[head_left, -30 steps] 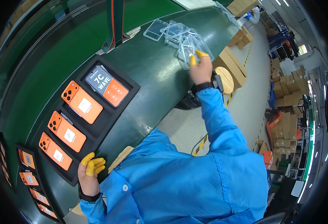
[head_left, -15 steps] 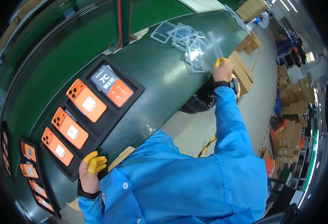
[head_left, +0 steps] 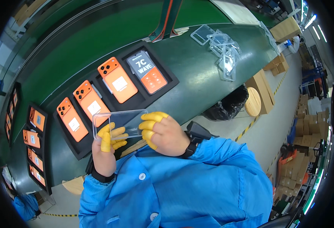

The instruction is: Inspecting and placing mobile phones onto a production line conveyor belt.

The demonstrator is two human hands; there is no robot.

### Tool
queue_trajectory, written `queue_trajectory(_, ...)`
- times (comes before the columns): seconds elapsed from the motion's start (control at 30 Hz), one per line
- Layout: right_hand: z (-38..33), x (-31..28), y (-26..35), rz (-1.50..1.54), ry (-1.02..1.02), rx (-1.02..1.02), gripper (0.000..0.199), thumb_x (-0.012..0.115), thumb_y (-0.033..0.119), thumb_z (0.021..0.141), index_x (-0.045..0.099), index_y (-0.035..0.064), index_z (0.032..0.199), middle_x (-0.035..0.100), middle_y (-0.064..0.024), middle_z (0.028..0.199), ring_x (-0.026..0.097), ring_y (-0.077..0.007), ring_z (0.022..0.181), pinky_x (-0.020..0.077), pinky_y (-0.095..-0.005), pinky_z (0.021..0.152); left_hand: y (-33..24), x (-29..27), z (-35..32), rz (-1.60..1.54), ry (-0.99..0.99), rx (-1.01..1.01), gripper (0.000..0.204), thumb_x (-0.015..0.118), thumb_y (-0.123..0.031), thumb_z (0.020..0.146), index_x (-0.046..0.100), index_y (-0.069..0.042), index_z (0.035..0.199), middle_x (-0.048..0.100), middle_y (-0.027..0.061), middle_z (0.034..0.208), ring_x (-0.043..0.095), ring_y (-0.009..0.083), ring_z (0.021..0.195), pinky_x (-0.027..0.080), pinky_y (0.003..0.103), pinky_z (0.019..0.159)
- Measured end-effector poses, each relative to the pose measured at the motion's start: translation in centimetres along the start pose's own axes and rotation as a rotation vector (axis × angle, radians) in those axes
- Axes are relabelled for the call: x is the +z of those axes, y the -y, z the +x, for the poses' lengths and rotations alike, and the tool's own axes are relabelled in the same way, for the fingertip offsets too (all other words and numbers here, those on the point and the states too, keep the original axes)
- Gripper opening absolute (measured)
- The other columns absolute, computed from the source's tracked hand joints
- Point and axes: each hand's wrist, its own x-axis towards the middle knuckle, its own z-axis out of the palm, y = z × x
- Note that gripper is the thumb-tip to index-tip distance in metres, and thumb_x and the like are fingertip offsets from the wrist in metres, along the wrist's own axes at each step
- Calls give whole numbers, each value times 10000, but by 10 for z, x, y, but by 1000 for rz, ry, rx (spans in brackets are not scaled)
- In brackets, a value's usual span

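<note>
Both hands hold a clear phone case (head_left: 119, 122) flat in front of my chest. My left hand (head_left: 107, 148), with yellow finger cots, grips its left end. My right hand (head_left: 162, 133), also in yellow cots, grips its right end. Just beyond the case lies a black tray (head_left: 166, 76) on the green conveyor belt, holding three orange phones face down (head_left: 117, 79) and one phone (head_left: 147, 71) with its screen up. A heap of clear cases (head_left: 223, 49) lies farther right on the belt.
More black trays with orange phones (head_left: 34, 140) lie along the belt to the left. A black bin bag (head_left: 229, 106), a round wooden stool (head_left: 253, 102) and cardboard boxes (head_left: 286, 28) stand on the floor to the right.
My right hand has come back from the heap of clear cases at the far right, bringing one case. My left hand rose from the belt edge and took hold of that case.
</note>
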Motion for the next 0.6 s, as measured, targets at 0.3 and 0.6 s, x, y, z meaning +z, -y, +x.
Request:
queue_trajectory(0.3, 70, 25, -11, 6, -26, 67, 362, 758, 166, 725, 628, 40, 1039, 615, -138, 1054, 586, -328, 979, 478, -408, 814, 18, -53, -27, -130, -242, 0, 378, 412, -347, 1027, 545, -27, 1178, 668, 171, 1027, 674, 277, 875, 556, 377, 759)
queue_trajectory(0.6, 112, 80, -30, -446, 62, 379, 451, 779, 359, 713, 638, 52, 1012, 574, -98, 1017, 552, -294, 1009, 468, -413, 824, 19, -72, -49, -247, -191, -38, 422, 366, -375, 1033, 533, -23, 1195, 657, 176, 1073, 667, 283, 928, 553, 384, 792)
